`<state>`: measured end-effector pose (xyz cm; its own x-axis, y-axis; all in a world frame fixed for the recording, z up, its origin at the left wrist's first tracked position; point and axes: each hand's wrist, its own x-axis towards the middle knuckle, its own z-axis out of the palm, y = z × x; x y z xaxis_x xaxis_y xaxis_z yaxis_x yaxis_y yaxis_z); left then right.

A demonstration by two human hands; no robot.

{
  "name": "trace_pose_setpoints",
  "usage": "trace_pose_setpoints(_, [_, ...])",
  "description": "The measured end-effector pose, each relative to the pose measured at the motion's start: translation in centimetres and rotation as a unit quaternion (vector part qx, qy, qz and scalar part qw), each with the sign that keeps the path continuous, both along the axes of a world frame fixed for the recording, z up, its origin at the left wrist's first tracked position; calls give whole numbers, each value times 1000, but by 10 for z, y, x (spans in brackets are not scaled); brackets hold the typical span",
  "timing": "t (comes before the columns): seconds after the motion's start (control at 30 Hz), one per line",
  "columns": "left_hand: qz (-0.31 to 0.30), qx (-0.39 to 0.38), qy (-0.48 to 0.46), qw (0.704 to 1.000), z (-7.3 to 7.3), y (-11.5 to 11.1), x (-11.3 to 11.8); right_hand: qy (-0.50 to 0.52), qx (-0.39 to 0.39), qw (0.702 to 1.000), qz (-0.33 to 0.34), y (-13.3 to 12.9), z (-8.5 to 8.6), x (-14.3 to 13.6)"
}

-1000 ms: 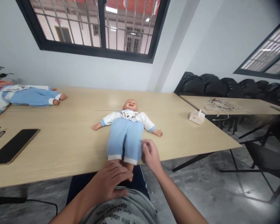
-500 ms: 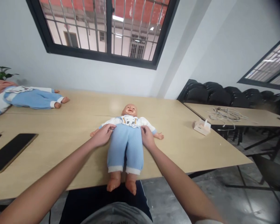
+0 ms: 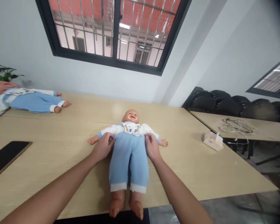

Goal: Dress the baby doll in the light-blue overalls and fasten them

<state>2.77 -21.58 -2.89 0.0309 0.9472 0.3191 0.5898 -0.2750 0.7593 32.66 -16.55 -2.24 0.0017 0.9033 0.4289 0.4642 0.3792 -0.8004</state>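
Your left hand (image 3: 104, 146) sits on the doll's (image 3: 128, 155) right flank, just under its armpit, fingers curled onto the blue fabric at the top of the overalls. Your right hand (image 3: 151, 147) mirrors it on the other flank, fingers bent over the edge of the cloth. Both hands look pinched on the fabric, but the fingertips are tucked against the doll's body, so you cannot tell how firmly either one grips.

The doll lies on its back in the middle of the table (image 3: 60, 149), head toward the far edge, legs toward you. Its bare feet hang past the near edge, and the toes are close to the bottom of the frame. Your wrists partly cover the sleeves near the shoulders; the doll's small hands show beyond them, resting on the wood.

At the far left corner of the table lies a second doll (image 3: 30, 101) in the same blue outfit, its head and one arm cut off by the frame. A dark flat slab (image 3: 7, 155) lies at the left edge, also cut off. Near the right edge sits a tissue box (image 3: 213, 140). On the next table a tangle of cables (image 3: 238, 125) is hard to make out in detail.
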Motion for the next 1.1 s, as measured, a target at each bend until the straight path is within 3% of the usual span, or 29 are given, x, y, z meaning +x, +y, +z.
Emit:
trace_pose_setpoints(0.3, [16,-33,-94,995,8,-6,3,-56,76,995,28,-8,5,-2])
trace_pose_setpoints(0.4, [18,-17,-137,990,12,-8,4,-59,131,990,-11,1,23,-5])
trace_pose_setpoints(0.5, [20,-18,-161,987,13,-8,2,4,194,979,-69,24,45,-14])
trace_pose_setpoints(0.6, [31,-39,-137,989,13,-8,1,55,217,968,-116,41,52,-23])
trace_pose_setpoints(0.77, [40,50,-63,996,19,-13,5,-54,233,971,-27,39,33,-21])
trace_pose_setpoints(0.83, [37,60,-57,996,23,-18,7,-49,232,971,-21,37,29,-17])
trace_pose_setpoints(0.97, [-15,-24,-55,998,26,-25,9,-35,209,977,-16,37,32,-13])
trace_pose_setpoints(1.1, [-54,-67,-39,996,21,-24,8,-69,179,980,47,36,32,-19])
